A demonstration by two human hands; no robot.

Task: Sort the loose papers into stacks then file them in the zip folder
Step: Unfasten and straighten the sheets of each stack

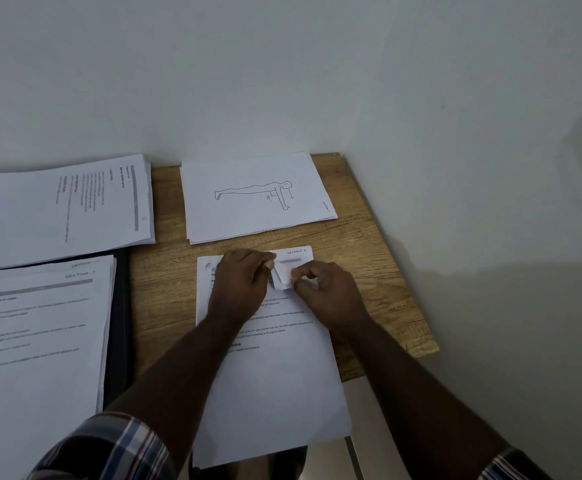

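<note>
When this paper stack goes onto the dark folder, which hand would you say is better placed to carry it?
Left, probably. The left hand lies nearer the dark zip folder, which sits leftwards; the right hand is farther. Both pinch a small paper scrap now.

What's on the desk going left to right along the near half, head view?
Paper stack marked "Section" → dark zip folder under it → left hand → small folded paper slip pinched by both hands → right hand, over the centre paper stack.
</note>
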